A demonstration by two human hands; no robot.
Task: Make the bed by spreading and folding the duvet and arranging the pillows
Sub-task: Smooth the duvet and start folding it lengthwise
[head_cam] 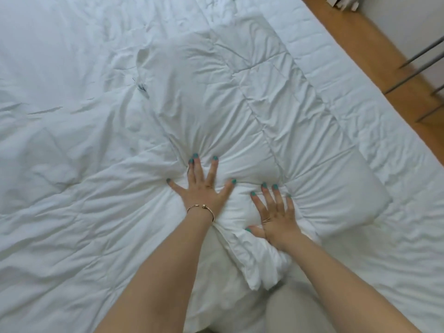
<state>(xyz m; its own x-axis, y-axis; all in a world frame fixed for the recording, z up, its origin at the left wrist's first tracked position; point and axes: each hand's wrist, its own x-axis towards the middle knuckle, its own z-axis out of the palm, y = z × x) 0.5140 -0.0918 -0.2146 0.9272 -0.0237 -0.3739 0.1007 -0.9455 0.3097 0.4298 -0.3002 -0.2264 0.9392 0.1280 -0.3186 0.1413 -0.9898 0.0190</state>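
White bedding fills nearly the whole view; wood floor (374,42) runs off beyond the duvet's far-right edge. Folded duvet (240,111) lies as a thick quilted wad mid-bed on the flatter duvet layer (60,212), long axis running diagonally from the person up and away. Left hand (204,186) presses flat on the fold, fingers splayed, gold bracelet (201,209) on its wrist. Right hand (276,215) presses flat just beside it, fingers spread, nearer the fold's loose near corner. Neither pinches cloth. Fabric is soft, puffy, creased around both palms. No pillows clearly visible. Likely step: flattening the fold.
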